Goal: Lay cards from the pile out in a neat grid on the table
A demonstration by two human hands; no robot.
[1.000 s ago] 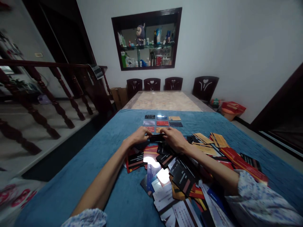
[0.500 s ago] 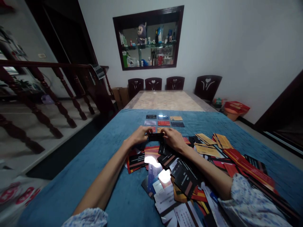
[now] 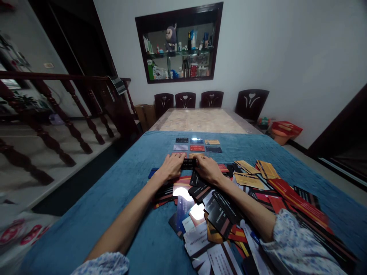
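Observation:
A black card (image 3: 188, 164) is held low over the blue cloth between my two hands. My right hand (image 3: 208, 168) pinches its right end. My left hand (image 3: 172, 167) lies palm down at the card's left end, its fingers stretched forward onto a red card (image 3: 179, 154) in the row beyond. Farther off, cards are laid in rows, among them a red card (image 3: 197, 148), a dark card (image 3: 213, 149) and a yellow card (image 3: 212, 142). A yellow card in the nearest row is partly hidden by my right hand. Loose cards (image 3: 220, 217) are heaped under and near my right forearm.
The blue cloth (image 3: 114, 198) covers the near part of the table, with the bare tabletop (image 3: 197, 120) beyond it. Yellow cards (image 3: 249, 181) and red cards (image 3: 298, 198) spread to the right. Dark chairs (image 3: 212, 100) stand behind, and a wooden railing (image 3: 77, 110) runs along the left.
My left fingers have come off the black card's end and stretched forward over the red card. The black card shows its printed face more. A blue card edge now shows beside my left wrist.

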